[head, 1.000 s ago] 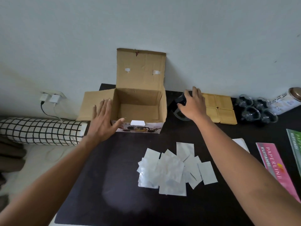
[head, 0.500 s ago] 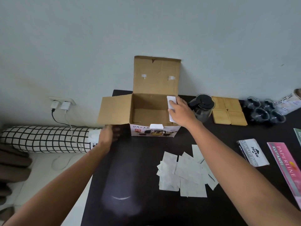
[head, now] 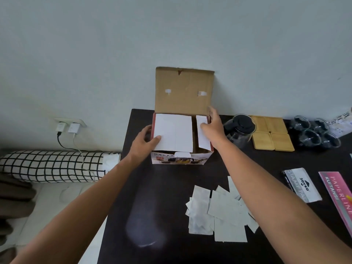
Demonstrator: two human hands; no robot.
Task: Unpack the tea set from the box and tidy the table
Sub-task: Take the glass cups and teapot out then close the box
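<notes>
The cardboard tea set box (head: 182, 158) stands at the back of the black table (head: 162, 197), its big lid flap (head: 183, 90) upright against the wall. My left hand (head: 145, 141) presses the left side flap (head: 174, 133) down over the opening, thumb on its white face. My right hand (head: 212, 126) folds the narrow right side flap (head: 202, 134) inward. To the right of the box stand a glass teapot with a black lid (head: 240, 128), wooden coasters (head: 271, 133) and several glass cups (head: 316, 133).
A heap of white paper sheets (head: 219, 210) lies at the front middle. A Joyko stamp pad packet (head: 302, 184) and a pink Paperline receipt book (head: 339, 199) lie on the right. A checked bolster (head: 53, 165) and plugged chargers (head: 66, 127) are off the table's left edge.
My left hand swung the left side flap up and over the opening. My right hand pushed the right flap further inward. The camera moved closer to the box.
</notes>
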